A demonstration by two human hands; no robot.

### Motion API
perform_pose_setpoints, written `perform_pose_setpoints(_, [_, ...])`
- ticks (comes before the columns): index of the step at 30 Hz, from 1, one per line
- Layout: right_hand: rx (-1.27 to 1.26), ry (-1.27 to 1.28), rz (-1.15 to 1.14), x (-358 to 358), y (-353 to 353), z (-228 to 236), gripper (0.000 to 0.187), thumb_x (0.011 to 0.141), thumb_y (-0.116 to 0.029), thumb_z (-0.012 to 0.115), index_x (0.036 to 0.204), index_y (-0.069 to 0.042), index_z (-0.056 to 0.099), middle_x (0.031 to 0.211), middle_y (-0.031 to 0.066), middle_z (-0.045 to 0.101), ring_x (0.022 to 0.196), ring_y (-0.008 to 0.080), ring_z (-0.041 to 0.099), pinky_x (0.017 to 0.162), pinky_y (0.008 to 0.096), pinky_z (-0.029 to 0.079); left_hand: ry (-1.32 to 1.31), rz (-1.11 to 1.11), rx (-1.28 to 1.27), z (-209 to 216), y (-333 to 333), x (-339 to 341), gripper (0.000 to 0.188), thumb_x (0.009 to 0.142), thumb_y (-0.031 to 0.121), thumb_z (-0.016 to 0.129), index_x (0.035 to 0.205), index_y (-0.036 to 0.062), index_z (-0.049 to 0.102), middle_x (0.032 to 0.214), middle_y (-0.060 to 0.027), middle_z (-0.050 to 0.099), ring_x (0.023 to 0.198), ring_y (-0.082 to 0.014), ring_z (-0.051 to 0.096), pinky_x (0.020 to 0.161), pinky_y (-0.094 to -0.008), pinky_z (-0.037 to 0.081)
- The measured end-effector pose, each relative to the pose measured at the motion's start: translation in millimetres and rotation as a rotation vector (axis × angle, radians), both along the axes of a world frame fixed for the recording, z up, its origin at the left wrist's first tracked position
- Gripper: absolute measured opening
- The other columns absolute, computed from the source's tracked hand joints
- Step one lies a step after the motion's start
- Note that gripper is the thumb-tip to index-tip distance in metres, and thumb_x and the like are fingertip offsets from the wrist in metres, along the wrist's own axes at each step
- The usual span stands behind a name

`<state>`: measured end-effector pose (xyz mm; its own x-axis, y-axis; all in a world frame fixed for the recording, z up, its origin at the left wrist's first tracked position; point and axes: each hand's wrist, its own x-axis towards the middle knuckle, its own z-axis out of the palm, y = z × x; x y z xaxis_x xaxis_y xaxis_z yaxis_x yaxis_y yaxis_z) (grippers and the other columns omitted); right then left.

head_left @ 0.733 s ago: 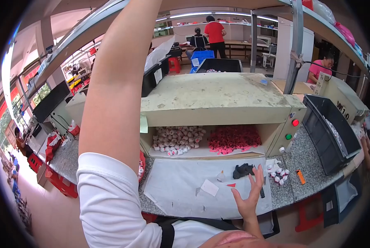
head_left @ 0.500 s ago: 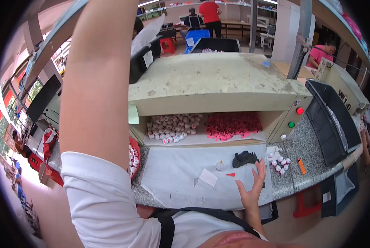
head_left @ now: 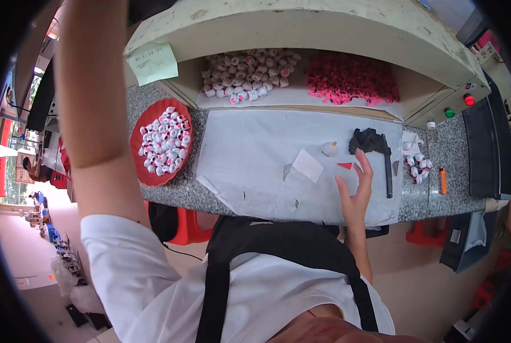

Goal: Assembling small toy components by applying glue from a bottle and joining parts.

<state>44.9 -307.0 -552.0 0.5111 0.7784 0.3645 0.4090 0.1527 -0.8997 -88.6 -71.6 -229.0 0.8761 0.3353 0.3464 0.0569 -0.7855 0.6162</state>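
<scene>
My right hand [head_left: 357, 197] is just above the white sheet [head_left: 238, 154], thumb and fingers apart, holding nothing. By its fingertips are a small red triangular piece [head_left: 344, 166] and a crumpled black cloth [head_left: 365, 140]. A dark slim stick-like tool [head_left: 389, 177] lies to the right of the hand. To its left are a small clear bottle [head_left: 327, 150] with an orange tip and a white square of paper [head_left: 308, 166]. My left arm reaches up along the left side; its hand is beyond the upper edge, hidden from view.
A red bowl [head_left: 136, 150] of small white-and-pink pieces stands at left. Inside the pale machine [head_left: 324, 28] lie white rounded parts [head_left: 249, 74] and pink pieces [head_left: 352, 80]. At right are more white pieces [head_left: 418, 167], an orange lighter [head_left: 443, 180] and a black bin [head_left: 484, 148].
The view has tilted down and nearer the bench, bringing the red bowl and the dark stick-like tool into fuller sight. My right hand stays open by the black cloth; my left arm remains raised.
</scene>
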Motion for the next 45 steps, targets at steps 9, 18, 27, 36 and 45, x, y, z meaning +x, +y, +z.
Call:
perform_pose_setpoints(9, [-0.161,-0.205,0.057,9,42,-14,0.058,0.068,-0.004,0.056,0.119,-0.005,0.028,0.116,0.0130,0.039,0.108,0.0210,0.037,0.087,0.0337,0.030,-0.062,0.395,0.329,-309,26,29,0.012,0.066,0.015,0.058,0.076,0.0082,0.057,0.063,-0.0079,0.052,0.060,-0.0238,0.052,0.055,-0.0331,0.043])
perform_pose_setpoints(18, [-0.269,-0.157,0.031,5,45,-31,0.031,0.071,-0.002,0.052,0.099,-0.004,0.040,0.096,0.0095,0.053,0.090,0.0169,0.050,0.068,0.0228,0.040,0.011,0.488,0.828,-338,49,52,0.018,0.062,0.009,0.055,0.080,0.0082,0.058,0.069,-0.0111,0.054,0.063,-0.0233,0.053,0.055,-0.0309,0.044])
perform_pose_setpoints(27, [0.079,0.439,0.155,-15,33,5,0.032,0.074,-0.005,0.050,0.104,0.002,0.040,0.097,0.0101,0.046,0.086,0.0187,0.049,0.077,0.0281,0.039,-0.327,0.147,-1.056,-298,-66,-51,0.019,0.074,0.005,0.051,0.093,0.0018,0.050,0.093,-0.0097,0.052,0.079,-0.0142,0.052,0.071,-0.0269,0.044])
perform_pose_setpoints(36, [0.549,0.885,0.150,-39,33,31,0.038,0.067,-0.013,0.061,0.097,-0.004,0.040,0.090,0.0075,0.040,0.080,0.0157,0.043,0.075,0.0286,0.039,-0.698,0.077,-1.354,-313,-113,-54,0.025,0.072,0.003,0.054,0.095,0.0024,0.046,0.098,-0.0160,0.050,0.088,-0.0192,0.051,0.073,-0.0317,0.045])
perform_pose_setpoints(45, [0.565,0.055,0.072,-66,39,36,0.041,0.067,-0.033,0.063,0.089,-0.007,0.038,0.076,0.0047,0.039,0.060,0.0119,0.036,0.045,0.0221,0.031,-0.658,0.138,-1.344,-319,-117,-59,0.035,0.070,0.001,0.056,0.103,0.0001,0.041,0.101,-0.0167,0.049,0.090,-0.0184,0.051,0.079,-0.0341,0.043])
